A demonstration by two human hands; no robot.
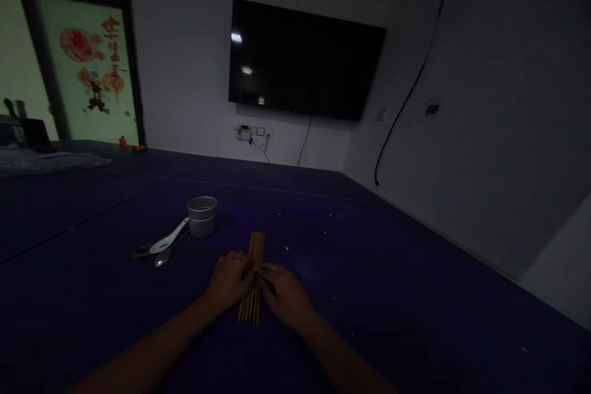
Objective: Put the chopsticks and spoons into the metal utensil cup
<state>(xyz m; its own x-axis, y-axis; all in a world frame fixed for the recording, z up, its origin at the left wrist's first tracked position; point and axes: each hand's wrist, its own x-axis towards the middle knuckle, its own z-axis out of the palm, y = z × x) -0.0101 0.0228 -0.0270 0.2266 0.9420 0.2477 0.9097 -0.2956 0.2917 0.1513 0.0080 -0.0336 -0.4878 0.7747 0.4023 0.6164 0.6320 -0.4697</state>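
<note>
A bundle of several yellow-brown chopsticks [257, 245] lies on the dark blue surface in front of me, pointing away, its near ends slightly fanned. My left hand [231, 277] grips the bundle from the left, fingers bent over it. From the right, my right hand [284, 295] pinches the same bundle, thumb and fingers close to those of the left. The fingers hide the middle of the chopsticks. Beyond my left hand stands a grey metal cup [202, 218]. Beside it lie a white spoon [169, 238] and a metal spoon [163, 257].
The dark blue surface [392, 295] carries small white specks. At the far left a dark holder [36, 134] stands near crumpled clear plastic [46, 162]. A television [305, 61] hangs on the far wall, and a black cable [410, 87] runs down the right wall.
</note>
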